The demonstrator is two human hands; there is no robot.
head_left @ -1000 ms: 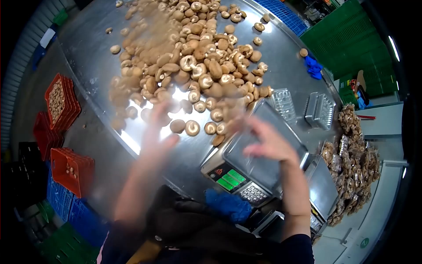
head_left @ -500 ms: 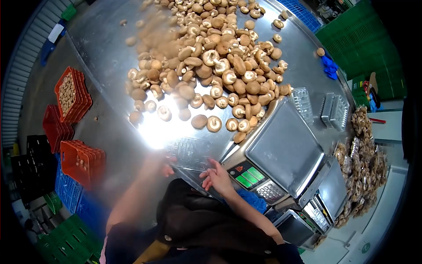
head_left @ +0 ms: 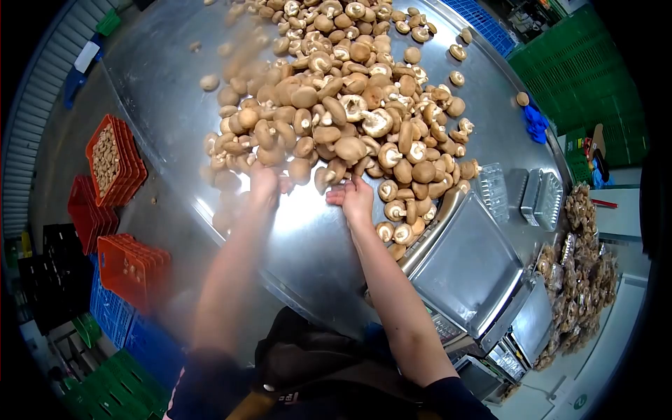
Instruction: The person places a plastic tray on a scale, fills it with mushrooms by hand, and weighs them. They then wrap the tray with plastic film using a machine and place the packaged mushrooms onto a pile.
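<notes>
A large heap of brown-capped shiitake mushrooms [head_left: 336,105] lies on the metal table [head_left: 308,245], some showing pale stems and undersides. Both my arms reach forward to its near edge. My left hand [head_left: 267,185], hazy in the picture, is beside the closest caps, with its fingers pointing inward. Opposite it, my right hand [head_left: 352,201] has its fingers stretched to the left and its thumb up against a mushroom. A gap separates the hands, with bare shiny metal below it. Whether either hand presses on a mushroom is hard to tell.
A scale [head_left: 465,269] stands right of my right arm. Clear plastic trays [head_left: 540,199] sit beyond it, near bagged mushrooms [head_left: 584,273]. A blue glove-like item [head_left: 536,124] lies at the far right edge. Orange crates [head_left: 133,269] stand on the floor at left.
Both hands have moved forward from the table's near edge to the mushroom heap. The clear plastic tray that lay between them no longer shows there.
</notes>
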